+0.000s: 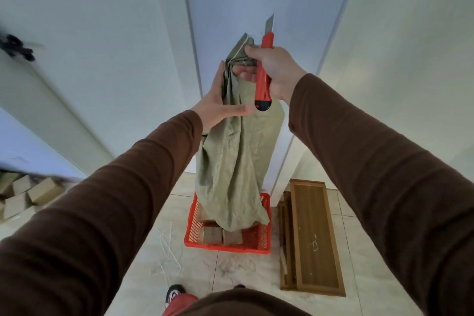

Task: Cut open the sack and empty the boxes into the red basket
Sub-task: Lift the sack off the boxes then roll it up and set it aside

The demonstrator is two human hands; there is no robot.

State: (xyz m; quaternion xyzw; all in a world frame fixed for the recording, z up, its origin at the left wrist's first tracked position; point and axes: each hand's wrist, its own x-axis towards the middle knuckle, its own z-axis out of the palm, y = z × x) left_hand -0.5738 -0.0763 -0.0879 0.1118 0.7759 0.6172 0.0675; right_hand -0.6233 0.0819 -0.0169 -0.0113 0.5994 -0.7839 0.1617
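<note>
Brown sleeves (107, 213) nearest, reaching forward from both lower corners toward the sack (230, 161). Far left of the sack, cardboard boxes (30, 194) heaped on the floor (143, 259), blurred. Nearer the sack on its left, thin white strands (166, 246) scattered over the tiles.

Left hand (218, 102) against the sack's upper left side, palm flat to the cloth, fingers spread upward, thumb pressed across the front; curled round the gathered cloth rather than fully clenched. Sack hanging upright, grey-green, woven, bunched at the top, mouth down inside the red basket (228, 244). Basket directly under the sack on the floor; two brown boxes (222, 236) lying side by side in its near part below the sack's hem, more half hidden behind the cloth.

Right hand (272, 69) at the sack's top right, closed on the bunched corner and gripping a red knife (264, 72) as well. Knife upright just right of the sack's top, blade out and pointing up, black end down.

Right of the basket, wooden panels (313, 236) flat on the floor.
</note>
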